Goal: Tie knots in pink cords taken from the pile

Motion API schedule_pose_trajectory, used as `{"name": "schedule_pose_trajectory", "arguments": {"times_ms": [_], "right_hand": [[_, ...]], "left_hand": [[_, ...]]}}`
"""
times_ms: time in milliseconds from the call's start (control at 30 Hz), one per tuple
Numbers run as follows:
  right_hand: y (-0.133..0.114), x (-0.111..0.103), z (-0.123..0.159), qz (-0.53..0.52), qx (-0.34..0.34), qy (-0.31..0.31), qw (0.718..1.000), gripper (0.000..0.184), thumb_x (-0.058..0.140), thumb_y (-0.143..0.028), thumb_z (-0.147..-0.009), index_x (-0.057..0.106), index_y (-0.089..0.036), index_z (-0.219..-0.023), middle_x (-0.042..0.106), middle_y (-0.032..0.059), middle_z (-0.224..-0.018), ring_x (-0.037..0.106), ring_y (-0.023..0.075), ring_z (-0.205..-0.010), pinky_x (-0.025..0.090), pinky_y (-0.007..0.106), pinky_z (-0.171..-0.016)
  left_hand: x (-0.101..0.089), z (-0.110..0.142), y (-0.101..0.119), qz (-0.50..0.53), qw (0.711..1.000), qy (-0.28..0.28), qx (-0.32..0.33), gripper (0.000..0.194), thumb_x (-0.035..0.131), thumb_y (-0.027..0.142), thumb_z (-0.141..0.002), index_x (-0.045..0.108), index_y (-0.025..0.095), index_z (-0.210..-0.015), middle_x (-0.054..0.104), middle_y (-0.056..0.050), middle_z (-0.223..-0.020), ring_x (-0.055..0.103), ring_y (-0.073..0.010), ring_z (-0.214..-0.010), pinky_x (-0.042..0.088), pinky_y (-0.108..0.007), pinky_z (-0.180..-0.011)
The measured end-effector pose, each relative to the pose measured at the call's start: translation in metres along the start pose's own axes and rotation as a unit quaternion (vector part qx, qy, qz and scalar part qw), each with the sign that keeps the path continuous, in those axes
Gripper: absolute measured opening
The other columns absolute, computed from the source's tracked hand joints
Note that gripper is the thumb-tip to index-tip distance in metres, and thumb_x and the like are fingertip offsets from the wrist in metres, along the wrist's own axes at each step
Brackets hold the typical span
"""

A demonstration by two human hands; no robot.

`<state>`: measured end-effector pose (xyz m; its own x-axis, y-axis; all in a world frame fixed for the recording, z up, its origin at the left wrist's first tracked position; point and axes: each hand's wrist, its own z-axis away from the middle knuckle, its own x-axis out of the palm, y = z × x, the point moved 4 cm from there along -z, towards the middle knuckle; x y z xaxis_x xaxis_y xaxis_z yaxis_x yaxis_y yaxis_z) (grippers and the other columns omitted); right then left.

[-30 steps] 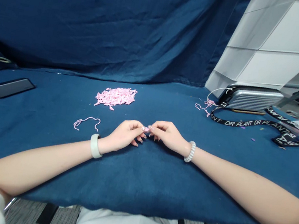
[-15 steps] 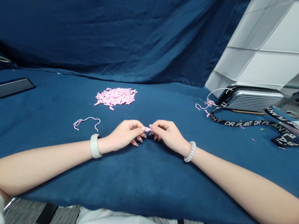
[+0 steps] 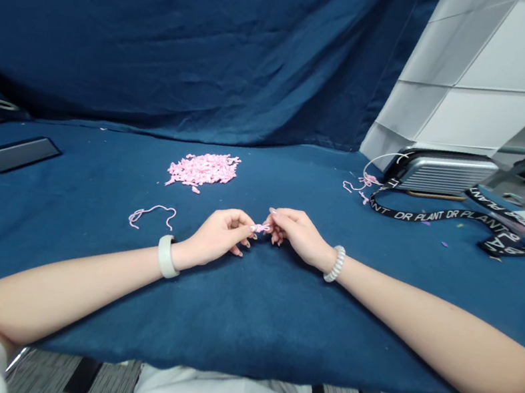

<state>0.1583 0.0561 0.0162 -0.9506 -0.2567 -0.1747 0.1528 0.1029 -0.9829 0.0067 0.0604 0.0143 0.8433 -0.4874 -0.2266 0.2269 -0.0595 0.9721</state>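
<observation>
A small knotted piece of pink yarn [image 3: 259, 228] is pinched between the thumb and fingertips of my left hand [image 3: 218, 237], held just above the blue cloth. From that pinch its looped end points right, toward my right hand [image 3: 302, 237]. My right thumb tip is raised a little above the loop, apart from it, with the other fingers loosely curled beside the yarn; whether they touch it is unclear. Left of my hands lies a loose strand of pink yarn [image 3: 154, 211]. Beyond them sits a pile of small pink yarn pieces [image 3: 203, 169].
A dark phone-like device [image 3: 21, 154] with cables lies at the left. At the back right stands a silver ridged case [image 3: 449, 175], with a black lettered strap [image 3: 422, 215] in front and pink yarn scraps [image 3: 369, 181] beside it. A blue curtain [image 3: 194, 35] hangs behind the table.
My right thumb has lifted off the yarn piece and the hand has shifted slightly right, exposing the looped end. My left hand keeps its pinch in nearly the same place.
</observation>
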Motion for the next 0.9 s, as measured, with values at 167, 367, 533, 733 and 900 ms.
{"name": "schedule_pose_trajectory", "arguments": {"times_ms": [167, 367, 533, 733, 900], "right_hand": [[-0.0029, 0.0009, 0.0017, 0.022, -0.001, -0.017, 1.000, 0.040, 0.049, -0.048, -0.078, 0.053, -0.010, -0.064, 0.051, -0.0010, -0.056, 0.045, 0.0023, -0.049, 0.037, 0.016, -0.051], [-0.0078, 0.0037, 0.0060, 0.024, -0.002, -0.049, 0.999, 0.030, 0.056, -0.039, -0.074, 0.056, -0.009, -0.075, 0.054, 0.0003, -0.066, 0.046, 0.0018, -0.053, 0.036, 0.015, -0.050], [-0.0087, 0.0053, 0.0078, 0.028, 0.003, -0.046, 0.999, 0.023, 0.061, -0.030, -0.071, 0.055, -0.008, -0.075, 0.051, -0.0018, -0.060, 0.043, 0.0010, -0.052, 0.034, 0.014, -0.050], [-0.0053, 0.0058, 0.0060, 0.019, -0.003, -0.038, 0.999, 0.020, 0.062, -0.024, -0.069, 0.055, -0.008, -0.078, 0.053, -0.0012, -0.065, 0.045, 0.0008, -0.056, 0.037, 0.014, -0.053], [-0.0074, 0.0038, 0.0077, 0.011, -0.005, -0.039, 0.999, 0.017, 0.060, -0.022, -0.070, 0.055, -0.008, -0.077, 0.053, -0.0010, -0.065, 0.046, 0.0017, -0.052, 0.037, 0.014, -0.050]], "left_hand": [[-0.0005, -0.0008, -0.0008, 0.000, 1.000, 0.011, 0.006, 0.033, 0.057, 0.048, -0.069, 0.056, 0.016, -0.078, 0.056, 0.001, -0.067, 0.054, -0.0044, -0.059, 0.050, -0.013, -0.044], [-0.0015, -0.0014, -0.0004, 0.007, 1.000, 0.021, 0.015, 0.033, 0.058, 0.048, -0.069, 0.055, 0.016, -0.076, 0.055, 0.002, -0.066, 0.054, -0.0048, -0.058, 0.050, -0.014, -0.043], [-0.0014, -0.0012, 0.0009, 0.004, 1.000, 0.023, 0.017, 0.029, 0.057, 0.044, -0.071, 0.055, 0.017, -0.077, 0.055, 0.002, -0.067, 0.054, -0.0047, -0.059, 0.051, -0.014, -0.044], [-0.0017, -0.0014, 0.0004, 0.005, 1.000, 0.026, 0.015, 0.028, 0.057, 0.044, -0.071, 0.055, 0.016, -0.077, 0.055, 0.002, -0.065, 0.053, -0.0045, -0.058, 0.051, -0.014, -0.044], [-0.0011, -0.0011, 0.0005, 0.009, 1.000, 0.027, 0.014, 0.027, 0.058, 0.043, -0.070, 0.055, 0.017, -0.076, 0.056, 0.002, -0.067, 0.055, -0.0049, -0.059, 0.051, -0.014, -0.042]]}}
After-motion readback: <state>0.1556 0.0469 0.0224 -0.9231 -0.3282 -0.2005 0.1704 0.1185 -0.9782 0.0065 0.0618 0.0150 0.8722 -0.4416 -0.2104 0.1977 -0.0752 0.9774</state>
